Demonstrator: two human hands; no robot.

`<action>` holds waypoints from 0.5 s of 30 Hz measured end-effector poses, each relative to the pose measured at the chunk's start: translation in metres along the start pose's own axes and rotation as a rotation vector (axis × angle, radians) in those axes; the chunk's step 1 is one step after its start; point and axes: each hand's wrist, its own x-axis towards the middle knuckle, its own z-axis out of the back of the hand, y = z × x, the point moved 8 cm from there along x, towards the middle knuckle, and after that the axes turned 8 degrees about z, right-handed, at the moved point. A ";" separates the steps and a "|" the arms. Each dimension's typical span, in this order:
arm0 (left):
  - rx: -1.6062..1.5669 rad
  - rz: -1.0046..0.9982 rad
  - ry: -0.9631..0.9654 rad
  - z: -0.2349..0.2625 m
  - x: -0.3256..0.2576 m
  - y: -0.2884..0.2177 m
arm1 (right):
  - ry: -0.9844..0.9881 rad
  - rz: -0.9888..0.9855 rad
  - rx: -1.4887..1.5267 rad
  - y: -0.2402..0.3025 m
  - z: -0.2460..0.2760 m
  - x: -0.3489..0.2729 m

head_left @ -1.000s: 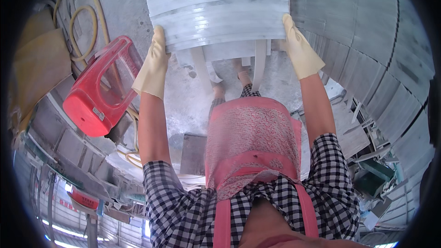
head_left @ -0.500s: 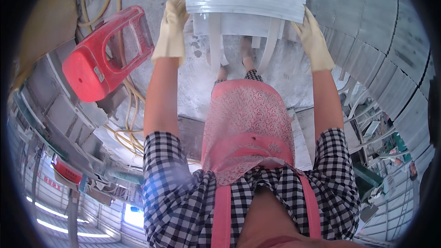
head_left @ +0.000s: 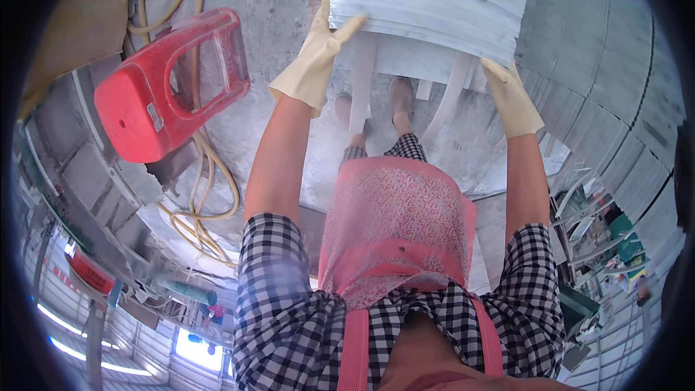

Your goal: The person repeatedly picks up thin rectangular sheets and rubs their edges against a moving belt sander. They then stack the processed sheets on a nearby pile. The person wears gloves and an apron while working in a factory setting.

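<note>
A stack of thin, pale grey slabs [head_left: 434, 0] rises in front of me at the top of the head view, its layers showing along the near side. My left hand [head_left: 316, 58], in a cream rubber glove, is at the stack's near left corner. Its thumb stretches across the near edge and its fingers point up along the left side, spread apart. At the near right corner, my right hand [head_left: 512, 94] in a matching glove lies against the edge with fingers extended, partly hidden by the angle. Neither hand lifts a slab.
Pale legs or strips [head_left: 364, 83] come down below the stack, near my feet. A red plastic stool [head_left: 134, 119] lies on its side at left, beside a coiled yellow hose [head_left: 232, 192]. More grey slabs [head_left: 615, 43] stand in rows on the right.
The stack and both hands now appear farther right and lower in the view. My left hand has opened from bent fingers to a spread thumb and fingers at the corner.
</note>
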 end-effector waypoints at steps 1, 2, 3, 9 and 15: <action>-0.023 0.045 -0.028 0.002 -0.005 -0.002 | -0.116 -0.100 0.304 -0.009 0.002 0.000; -0.023 0.065 -0.043 0.001 -0.008 -0.005 | -0.277 -0.293 0.748 -0.026 -0.003 -0.001; -0.026 0.062 -0.038 -0.002 -0.014 -0.009 | -0.374 -0.435 1.226 -0.031 -0.012 -0.005; 0.036 0.155 -0.062 0.001 -0.018 -0.005 | 0.030 -0.182 -0.480 -0.009 0.013 0.002; 0.735 -0.181 -0.104 0.004 -0.050 -0.025 | -0.011 0.040 -0.474 -0.007 -0.001 -0.026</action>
